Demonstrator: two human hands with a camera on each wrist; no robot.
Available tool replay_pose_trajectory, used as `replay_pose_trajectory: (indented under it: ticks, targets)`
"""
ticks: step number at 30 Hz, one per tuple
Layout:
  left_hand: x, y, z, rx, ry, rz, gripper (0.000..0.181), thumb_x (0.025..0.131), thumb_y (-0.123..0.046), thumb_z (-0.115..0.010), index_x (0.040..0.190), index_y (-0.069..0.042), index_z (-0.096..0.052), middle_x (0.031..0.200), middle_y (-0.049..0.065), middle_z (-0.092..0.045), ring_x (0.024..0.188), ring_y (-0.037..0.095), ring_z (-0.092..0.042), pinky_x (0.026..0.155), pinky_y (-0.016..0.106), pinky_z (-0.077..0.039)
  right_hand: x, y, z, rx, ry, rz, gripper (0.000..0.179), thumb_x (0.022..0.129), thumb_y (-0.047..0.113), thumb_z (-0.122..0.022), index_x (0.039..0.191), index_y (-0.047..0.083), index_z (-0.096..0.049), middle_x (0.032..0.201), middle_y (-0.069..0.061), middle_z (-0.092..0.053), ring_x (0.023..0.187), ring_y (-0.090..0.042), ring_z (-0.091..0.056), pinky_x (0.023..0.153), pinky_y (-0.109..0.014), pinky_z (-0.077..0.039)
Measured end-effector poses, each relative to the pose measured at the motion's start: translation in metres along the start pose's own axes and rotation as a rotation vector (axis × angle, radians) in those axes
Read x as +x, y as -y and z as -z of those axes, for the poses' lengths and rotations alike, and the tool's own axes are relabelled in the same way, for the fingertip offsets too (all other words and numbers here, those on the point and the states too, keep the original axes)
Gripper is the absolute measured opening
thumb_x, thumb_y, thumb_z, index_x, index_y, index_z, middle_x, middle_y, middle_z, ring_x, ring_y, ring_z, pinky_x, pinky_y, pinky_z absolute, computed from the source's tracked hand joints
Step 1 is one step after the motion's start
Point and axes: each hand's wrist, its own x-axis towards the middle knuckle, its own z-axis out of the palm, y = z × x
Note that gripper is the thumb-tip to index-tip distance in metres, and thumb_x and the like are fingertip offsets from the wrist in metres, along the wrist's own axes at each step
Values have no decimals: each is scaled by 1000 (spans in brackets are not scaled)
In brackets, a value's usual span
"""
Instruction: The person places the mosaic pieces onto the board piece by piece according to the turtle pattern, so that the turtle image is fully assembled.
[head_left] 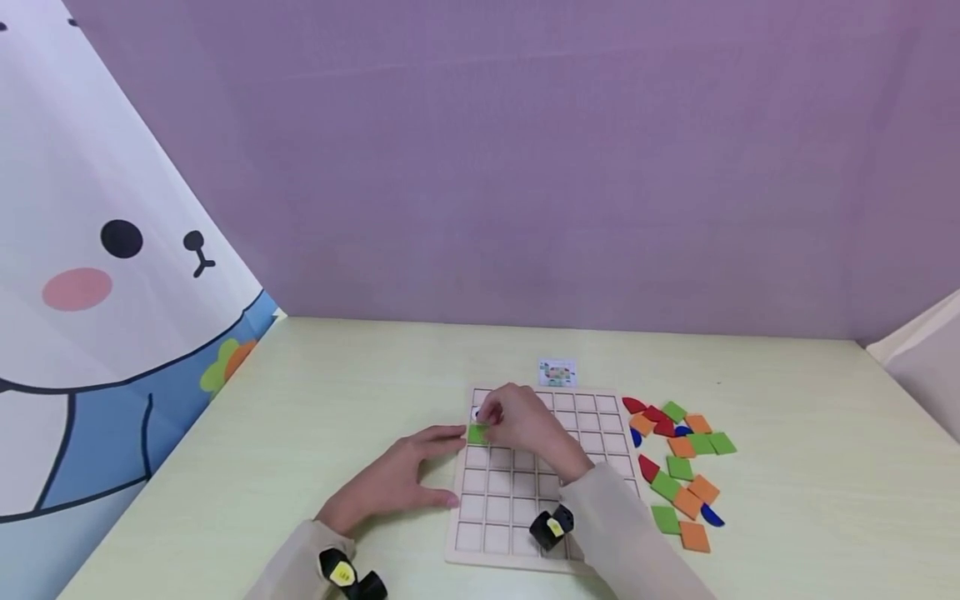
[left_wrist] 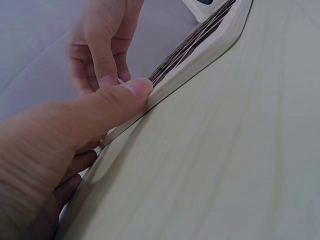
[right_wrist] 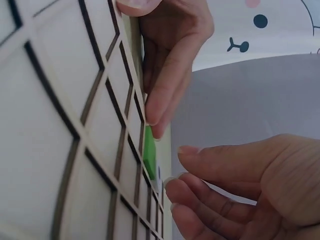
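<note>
A pale wooden grid board [head_left: 497,483] lies on the table. One green square tile [head_left: 477,434] sits in its left column, also seen as a green tile [right_wrist: 149,152] in the right wrist view. Just beyond it shows a small white-and-dark piece [head_left: 476,412], partly hidden by fingers. Over that corner my right hand [head_left: 517,421] has its fingers loosely bent; a gap shows between thumb and fingertips, with nothing visibly pinched. My left hand [head_left: 401,475] is spread along the board's left edge, its thumb [left_wrist: 135,89] touching the rim.
Loose green, orange, red and blue pieces, such as an orange square [head_left: 694,537], lie scattered right of the board. A small picture card [head_left: 557,372] lies beyond its far edge. A purple cloth [head_left: 570,167] hangs behind the table, and a printed cartoon cloth [head_left: 112,350] hangs at left.
</note>
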Motion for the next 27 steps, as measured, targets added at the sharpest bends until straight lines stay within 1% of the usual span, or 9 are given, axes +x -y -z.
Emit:
replay_pose_trajectory:
  ticks: [9, 15, 19, 22, 27]
  targets:
    - [1, 1, -1, -4, -5, 0, 77, 76, -48, -75, 138, -11, -51, 148, 2, -43, 138, 27, -38, 112, 50, -31, -12, 0, 9, -29, 3, -33, 13, 75, -4, -71, 85, 4, -71, 77, -1, -65, 70, -13, -55, 64, -25, -48]
    - [0, 1, 0, 1, -3, 12, 78, 75, -48, -75, 138, -10, -51, 149, 2, -42, 138, 28, -37, 113, 50, -30, -21, -7, 16, -52, -7, -65, 11, 78, 0, -73, 87, 6, -70, 79, 0, -63, 70, -14, -53, 63, -26, -47]
    - [0, 0, 0, -5, -1, 16, 78, 75, -49, -75, 138, -10, -51, 148, 3, -42, 138, 29, -37, 113, 50, -30, -29, -12, 24, -61, -30, -99, 11, 78, 0, -73, 87, 7, -70, 79, 1, -62, 71, -15, -51, 63, -26, -46]
    - [1, 1, 0, -4, 0, 14, 78, 75, -49, -75, 138, -11, -51, 149, 2, -42, 138, 28, -37, 113, 50, -30, -34, -17, 30, -79, -44, -101, 11, 79, 1, -73, 87, 7, -70, 78, 1, -61, 71, -14, -51, 64, -25, -46]
    - [1, 0, -2, -13, 1, 13, 77, 74, -47, -76, 138, -10, -51, 149, 3, -42, 138, 28, -37, 113, 49, -30, -43, -26, 41, -101, -45, -100, 11, 79, 1, -72, 88, 7, -69, 78, 0, -61, 73, -14, -52, 65, -26, -47]
